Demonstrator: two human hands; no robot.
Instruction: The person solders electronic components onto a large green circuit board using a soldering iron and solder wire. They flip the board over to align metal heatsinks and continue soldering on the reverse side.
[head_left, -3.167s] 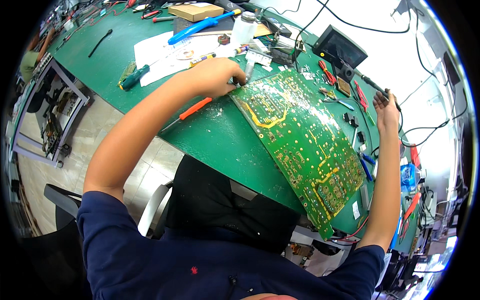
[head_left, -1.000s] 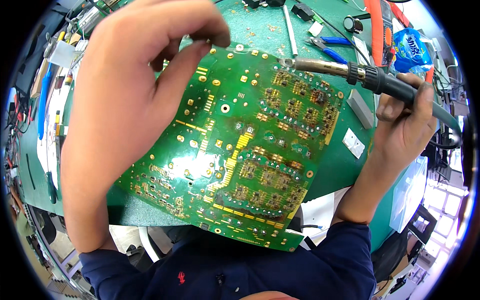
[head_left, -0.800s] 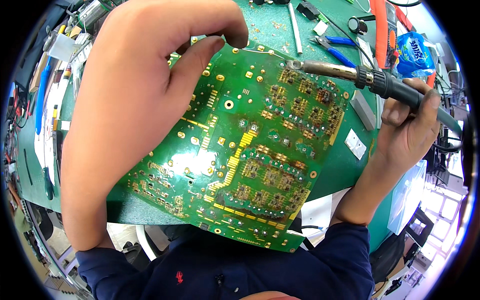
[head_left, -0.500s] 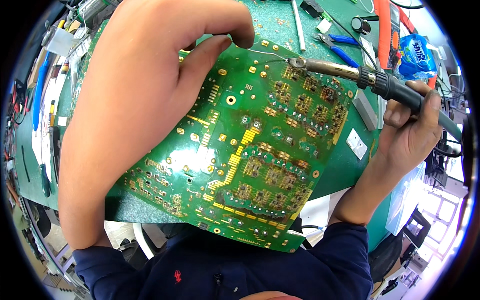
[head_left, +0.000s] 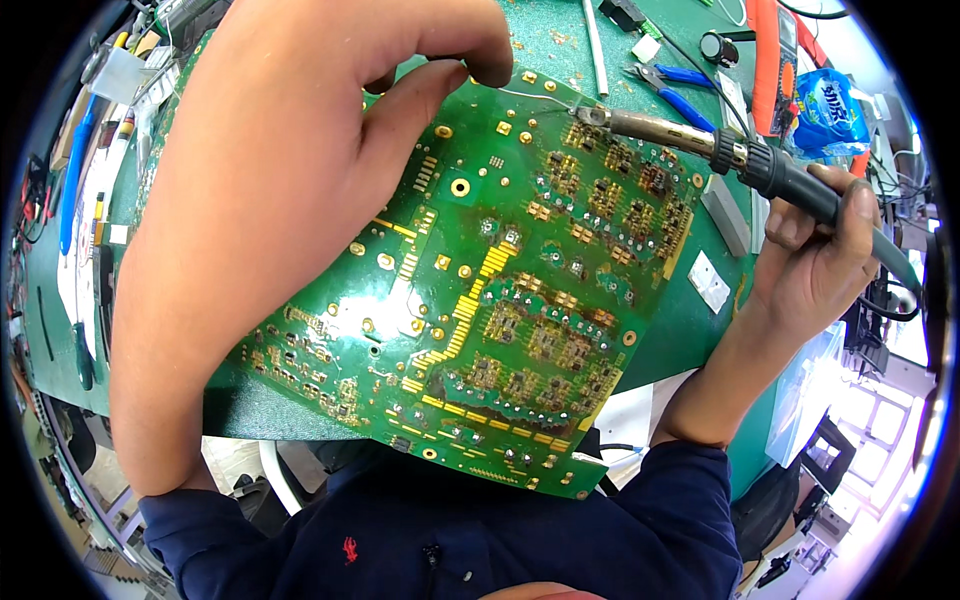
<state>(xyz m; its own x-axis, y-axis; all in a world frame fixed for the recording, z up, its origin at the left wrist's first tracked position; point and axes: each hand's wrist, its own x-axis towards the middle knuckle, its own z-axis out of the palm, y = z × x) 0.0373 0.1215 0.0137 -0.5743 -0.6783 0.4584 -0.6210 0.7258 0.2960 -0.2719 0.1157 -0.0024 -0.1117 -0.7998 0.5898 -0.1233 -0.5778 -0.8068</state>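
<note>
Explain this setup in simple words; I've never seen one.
There is no machine here: these are a person's two bare hands, seen from above by a wide camera worn on the head, so straight edges bend. The right hand holds a soldering iron by its dark handle. The left hand holds a thin silvery wire that runs toward the iron's tip; whether they touch is too small to tell. Beneath both is a green circuit board on a green table, its near end past the edge. Off to the right are blue-handled cutters, a grey bar and a blue packet.
</note>
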